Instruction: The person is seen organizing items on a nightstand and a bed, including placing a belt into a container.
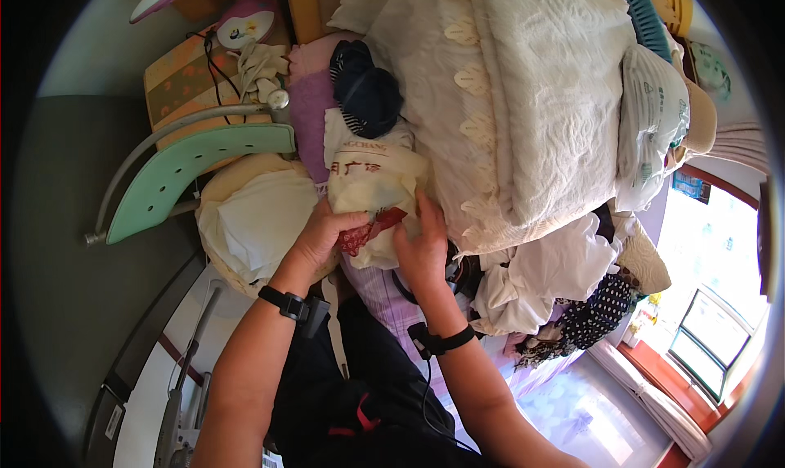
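A cream plastic bag [380, 183] with red printing lies before me, filled with something soft. My left hand [325, 235] grips its near left part, with the thumb on a dark red printed patch [371, 230]. My right hand [423, 241] rests against the bag's right side with its fingers spread; whether they pinch the plastic cannot be told. Just beyond the bag sits a dark navy cloth bundle with striped parts [366, 91], on white and purple cloth. Both wrists wear black straps with small devices.
Folded white bedding [552, 100] is piled at the right, with white clothes [546, 272] and a polka-dot cloth [598, 311] nearer. A green-backed chair [196, 155] with a cushion [264, 223] stands left. Behind it, a box [178, 94] carries a cable and a lamp [245, 26].
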`<control>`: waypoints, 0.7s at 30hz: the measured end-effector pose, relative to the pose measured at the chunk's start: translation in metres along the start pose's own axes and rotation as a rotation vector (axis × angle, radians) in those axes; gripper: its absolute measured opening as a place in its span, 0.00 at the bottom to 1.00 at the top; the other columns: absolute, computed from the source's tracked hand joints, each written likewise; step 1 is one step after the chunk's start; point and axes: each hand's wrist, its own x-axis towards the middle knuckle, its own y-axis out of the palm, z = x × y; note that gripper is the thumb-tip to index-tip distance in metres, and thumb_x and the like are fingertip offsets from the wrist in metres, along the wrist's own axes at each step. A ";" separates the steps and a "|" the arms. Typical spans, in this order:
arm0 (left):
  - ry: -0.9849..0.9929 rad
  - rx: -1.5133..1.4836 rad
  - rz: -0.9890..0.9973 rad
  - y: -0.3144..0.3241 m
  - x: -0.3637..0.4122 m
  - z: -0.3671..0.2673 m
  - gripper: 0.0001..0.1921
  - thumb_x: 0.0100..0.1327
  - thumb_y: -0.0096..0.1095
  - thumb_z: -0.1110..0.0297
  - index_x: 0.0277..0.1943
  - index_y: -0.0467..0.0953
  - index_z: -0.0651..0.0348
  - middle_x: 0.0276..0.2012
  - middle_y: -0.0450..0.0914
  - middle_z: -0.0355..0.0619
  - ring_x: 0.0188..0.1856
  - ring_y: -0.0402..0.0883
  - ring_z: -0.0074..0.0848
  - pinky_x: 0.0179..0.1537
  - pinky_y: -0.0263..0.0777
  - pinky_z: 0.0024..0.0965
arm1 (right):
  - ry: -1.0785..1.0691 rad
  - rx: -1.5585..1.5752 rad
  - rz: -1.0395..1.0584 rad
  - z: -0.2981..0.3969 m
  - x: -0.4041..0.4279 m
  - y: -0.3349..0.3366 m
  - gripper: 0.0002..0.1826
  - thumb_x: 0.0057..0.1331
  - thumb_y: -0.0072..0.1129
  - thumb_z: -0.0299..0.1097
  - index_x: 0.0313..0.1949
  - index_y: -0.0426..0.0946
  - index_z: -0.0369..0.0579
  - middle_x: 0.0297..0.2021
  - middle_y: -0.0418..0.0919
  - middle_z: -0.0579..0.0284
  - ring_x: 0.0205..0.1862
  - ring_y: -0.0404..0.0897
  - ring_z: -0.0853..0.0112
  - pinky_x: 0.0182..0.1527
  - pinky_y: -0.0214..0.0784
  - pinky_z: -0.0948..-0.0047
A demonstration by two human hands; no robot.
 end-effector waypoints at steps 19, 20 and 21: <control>0.153 0.286 -0.394 -0.010 0.040 0.018 0.24 0.67 0.68 0.65 0.63 0.73 0.64 0.49 0.84 0.46 0.45 0.83 0.26 0.42 0.77 0.27 | -0.369 -0.300 -0.004 0.019 0.044 0.051 0.37 0.59 0.60 0.29 0.70 0.67 0.44 0.71 0.64 0.39 0.70 0.65 0.43 0.71 0.56 0.46; 0.150 0.288 -0.400 -0.013 0.028 0.022 0.24 0.67 0.68 0.65 0.63 0.73 0.64 0.49 0.84 0.46 0.45 0.83 0.26 0.42 0.77 0.27 | -0.366 -0.295 0.021 0.018 0.042 0.051 0.37 0.59 0.60 0.29 0.69 0.67 0.43 0.71 0.64 0.38 0.70 0.65 0.43 0.71 0.56 0.46; 0.077 0.284 -0.427 -0.016 0.015 0.026 0.24 0.69 0.66 0.64 0.64 0.73 0.63 0.50 0.83 0.45 0.48 0.83 0.27 0.47 0.76 0.31 | -0.364 -0.292 0.044 0.019 0.042 0.050 0.36 0.58 0.60 0.29 0.69 0.68 0.42 0.71 0.64 0.38 0.70 0.65 0.42 0.71 0.56 0.46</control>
